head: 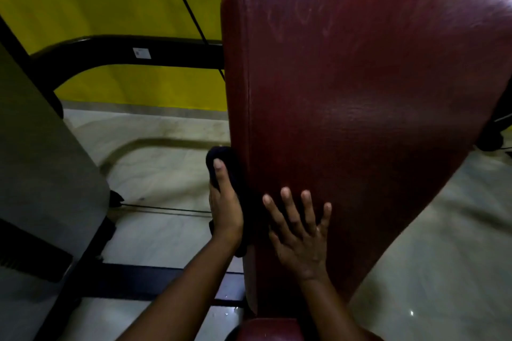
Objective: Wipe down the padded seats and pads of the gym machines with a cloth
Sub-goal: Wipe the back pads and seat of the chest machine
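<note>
Dark cloth (220, 152) clasped in left grip (225, 210) at left edge of maroon back pad (360, 91), right grip (300, 235) spread flat on pad face, floor (166, 169) alongside.

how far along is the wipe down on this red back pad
Looks done: the maroon back pad shows swirl streaks near the top of its face, suggesting a wipe. In hand: the left hand holds a dark cloth against the pad's left edge while the right hand lies flat on its face. Left: probably the seat pad below.
</note>
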`<state>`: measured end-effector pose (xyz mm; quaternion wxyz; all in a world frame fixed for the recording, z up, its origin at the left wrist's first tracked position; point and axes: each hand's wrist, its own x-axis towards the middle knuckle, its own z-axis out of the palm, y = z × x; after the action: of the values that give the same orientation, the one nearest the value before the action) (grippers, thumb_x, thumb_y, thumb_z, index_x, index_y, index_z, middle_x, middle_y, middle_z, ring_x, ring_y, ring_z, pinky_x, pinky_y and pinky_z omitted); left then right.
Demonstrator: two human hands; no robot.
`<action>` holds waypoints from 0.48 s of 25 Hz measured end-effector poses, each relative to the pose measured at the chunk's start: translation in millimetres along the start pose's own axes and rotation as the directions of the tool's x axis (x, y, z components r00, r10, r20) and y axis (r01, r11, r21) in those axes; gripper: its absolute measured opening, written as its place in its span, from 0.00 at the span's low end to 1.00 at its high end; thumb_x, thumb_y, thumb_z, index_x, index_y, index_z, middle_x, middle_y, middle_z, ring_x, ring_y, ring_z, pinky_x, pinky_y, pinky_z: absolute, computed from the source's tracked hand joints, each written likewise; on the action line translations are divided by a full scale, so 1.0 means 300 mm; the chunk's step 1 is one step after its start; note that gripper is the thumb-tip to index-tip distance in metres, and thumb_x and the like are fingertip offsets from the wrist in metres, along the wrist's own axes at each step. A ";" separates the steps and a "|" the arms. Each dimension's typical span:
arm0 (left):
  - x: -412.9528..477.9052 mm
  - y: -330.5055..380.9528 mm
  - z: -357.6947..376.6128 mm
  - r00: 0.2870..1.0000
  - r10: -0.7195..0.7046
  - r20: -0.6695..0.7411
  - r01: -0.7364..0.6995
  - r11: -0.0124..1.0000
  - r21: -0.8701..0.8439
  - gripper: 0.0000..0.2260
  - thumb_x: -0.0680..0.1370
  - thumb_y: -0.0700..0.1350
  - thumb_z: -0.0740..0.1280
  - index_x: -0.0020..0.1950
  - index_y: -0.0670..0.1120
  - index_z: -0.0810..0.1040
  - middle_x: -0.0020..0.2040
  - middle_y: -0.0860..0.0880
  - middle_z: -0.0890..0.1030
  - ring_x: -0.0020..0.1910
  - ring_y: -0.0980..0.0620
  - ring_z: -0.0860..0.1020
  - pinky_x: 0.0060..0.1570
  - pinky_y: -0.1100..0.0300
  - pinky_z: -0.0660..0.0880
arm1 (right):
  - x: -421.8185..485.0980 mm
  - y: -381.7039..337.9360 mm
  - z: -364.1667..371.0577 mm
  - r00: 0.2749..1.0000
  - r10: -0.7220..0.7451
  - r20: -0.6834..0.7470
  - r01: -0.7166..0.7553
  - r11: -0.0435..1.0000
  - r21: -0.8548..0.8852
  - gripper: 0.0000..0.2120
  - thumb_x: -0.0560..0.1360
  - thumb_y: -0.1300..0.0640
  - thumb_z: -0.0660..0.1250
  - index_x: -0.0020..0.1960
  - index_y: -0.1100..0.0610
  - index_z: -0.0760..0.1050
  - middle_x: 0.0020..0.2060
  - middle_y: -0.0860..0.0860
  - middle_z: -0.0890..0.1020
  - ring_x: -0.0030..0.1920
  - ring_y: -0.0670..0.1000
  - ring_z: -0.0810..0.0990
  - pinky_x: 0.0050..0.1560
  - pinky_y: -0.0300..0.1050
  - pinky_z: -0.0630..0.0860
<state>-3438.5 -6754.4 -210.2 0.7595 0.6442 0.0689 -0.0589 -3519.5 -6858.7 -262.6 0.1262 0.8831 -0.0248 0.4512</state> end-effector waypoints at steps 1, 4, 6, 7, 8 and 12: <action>0.014 -0.019 -0.008 1.000 0.015 0.020 -0.014 0.999 -0.043 0.45 0.61 0.81 0.52 0.68 0.55 0.72 0.64 0.51 0.77 0.63 0.51 0.75 0.66 0.47 0.68 | -0.050 -0.005 0.028 1.000 -0.010 -0.002 0.010 1.000 0.005 0.26 0.81 0.47 0.46 0.77 0.47 0.45 0.77 0.49 0.43 0.76 0.53 0.41 0.73 0.58 0.38; 0.006 -0.163 -0.029 0.999 -0.022 0.027 0.025 0.993 -0.118 0.42 0.62 0.80 0.55 0.66 0.55 0.73 0.62 0.51 0.79 0.62 0.50 0.76 0.65 0.48 0.69 | -0.075 -0.019 0.085 0.997 0.021 -0.080 -0.021 1.000 0.002 0.27 0.79 0.47 0.48 0.77 0.47 0.47 0.77 0.49 0.44 0.76 0.53 0.43 0.73 0.59 0.39; -0.060 -0.296 -0.044 0.989 -0.128 -0.070 0.125 0.991 -0.053 0.45 0.59 0.81 0.55 0.67 0.54 0.73 0.62 0.50 0.79 0.62 0.51 0.76 0.66 0.48 0.69 | -0.076 -0.030 0.095 0.990 0.023 -0.136 -0.022 1.000 0.012 0.27 0.79 0.47 0.49 0.76 0.47 0.49 0.77 0.49 0.46 0.77 0.53 0.44 0.73 0.59 0.41; -0.094 -0.357 -0.054 0.976 -0.187 -0.111 0.184 0.982 -0.037 0.47 0.58 0.82 0.54 0.68 0.54 0.72 0.63 0.50 0.78 0.62 0.51 0.76 0.66 0.47 0.69 | -0.077 -0.031 0.097 0.988 0.019 -0.152 -0.018 1.000 0.007 0.27 0.78 0.47 0.50 0.76 0.47 0.50 0.77 0.49 0.46 0.77 0.53 0.45 0.73 0.59 0.42; -0.118 -0.417 -0.064 0.962 -0.237 -0.133 0.234 0.971 -0.038 0.48 0.57 0.82 0.54 0.69 0.54 0.71 0.64 0.50 0.77 0.63 0.50 0.75 0.67 0.47 0.68 | -0.082 -0.029 0.099 0.988 0.018 -0.156 -0.017 1.000 0.004 0.27 0.78 0.47 0.50 0.76 0.47 0.50 0.77 0.49 0.46 0.77 0.53 0.45 0.73 0.60 0.42; -0.128 -0.516 -0.095 0.935 -0.348 -0.073 0.343 0.936 -0.080 0.44 0.60 0.81 0.57 0.68 0.55 0.72 0.64 0.50 0.78 0.63 0.49 0.75 0.67 0.46 0.68 | -0.085 -0.029 0.091 0.991 0.017 -0.135 -0.015 1.000 0.014 0.28 0.78 0.47 0.51 0.77 0.47 0.49 0.77 0.49 0.45 0.77 0.54 0.45 0.73 0.60 0.42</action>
<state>-3504.6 -6751.3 -358.0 0.7545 0.5985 0.2157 -0.1613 -3511.7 -6858.8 -300.0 0.1182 0.8512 -0.0202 0.5109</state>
